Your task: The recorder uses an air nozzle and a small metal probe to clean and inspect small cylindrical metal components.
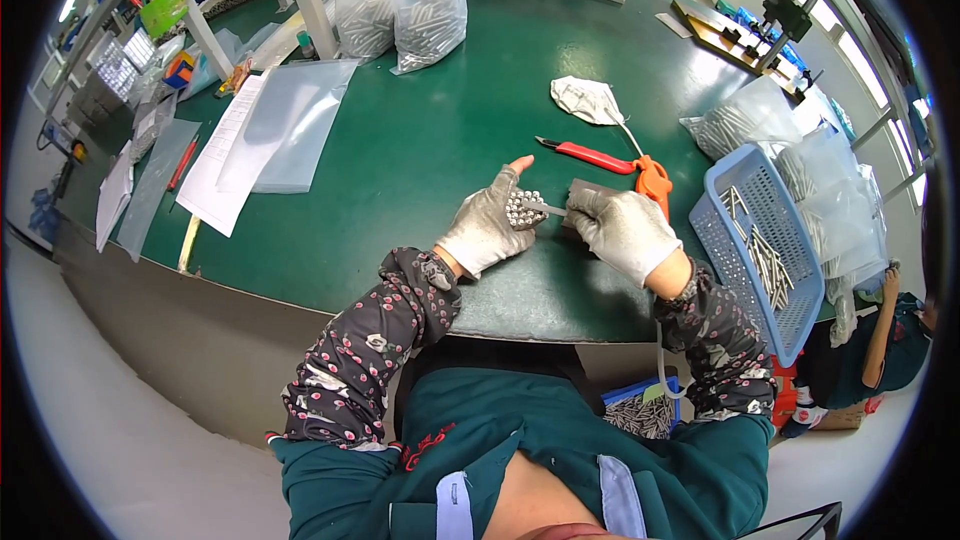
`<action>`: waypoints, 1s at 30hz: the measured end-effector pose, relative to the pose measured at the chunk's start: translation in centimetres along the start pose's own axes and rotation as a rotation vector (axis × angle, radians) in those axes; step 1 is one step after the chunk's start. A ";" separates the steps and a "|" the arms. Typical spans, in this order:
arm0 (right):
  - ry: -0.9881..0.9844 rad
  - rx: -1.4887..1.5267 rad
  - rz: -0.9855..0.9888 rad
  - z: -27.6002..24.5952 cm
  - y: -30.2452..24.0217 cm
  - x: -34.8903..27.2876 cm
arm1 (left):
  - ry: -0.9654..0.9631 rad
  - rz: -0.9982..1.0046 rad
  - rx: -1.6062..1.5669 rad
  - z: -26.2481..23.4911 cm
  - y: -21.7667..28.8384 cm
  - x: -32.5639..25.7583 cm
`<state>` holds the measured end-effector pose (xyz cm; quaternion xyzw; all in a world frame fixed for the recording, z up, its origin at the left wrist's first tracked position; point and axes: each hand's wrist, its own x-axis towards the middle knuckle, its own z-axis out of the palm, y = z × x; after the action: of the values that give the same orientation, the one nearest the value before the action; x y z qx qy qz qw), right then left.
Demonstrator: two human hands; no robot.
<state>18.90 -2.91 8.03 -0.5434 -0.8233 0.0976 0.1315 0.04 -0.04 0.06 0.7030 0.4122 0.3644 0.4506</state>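
My left hand (487, 224), in a pale work glove with bare fingertips, is closed around a bundle of shiny metal pins (525, 210), their round ends facing up. A narrow whitish strip (548, 208) runs from the bundle to my right hand (625, 232), also gloved, whose fingers pinch it. Beneath the right fingers lies a small brown block (580, 188), partly covered. Beyond that hand rest a red-handled pointed tool (592, 156) and an orange tool part (654, 182). A whitish strip (661, 365) hangs down by my right forearm.
A blue plastic basket (708, 225) with metal pins stands at right, beside bags of pins (745, 120). More filled bags (430, 15) stand at the back. Papers (220, 165) and plastic sheets (300, 145) lie left. A white cloth (585, 100) lies ahead. A bin of pins (640, 412) sits below the table edge.
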 end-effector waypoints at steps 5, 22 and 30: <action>-0.003 0.108 0.033 -0.4 0.1 0.3 | 0.011 0.018 0.039 0.1 0.2 0.1; -0.015 0.065 0.022 -0.1 0.4 -0.3 | -0.015 0.029 -0.035 0.2 0.0 0.2; 0.018 0.074 0.041 0.7 0.4 -0.1 | -0.007 0.047 0.070 0.1 0.4 0.0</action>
<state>19.02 -2.85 7.24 -0.5559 -0.8066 0.1257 0.1567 0.21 -0.16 0.38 0.7291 0.4064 0.3578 0.4186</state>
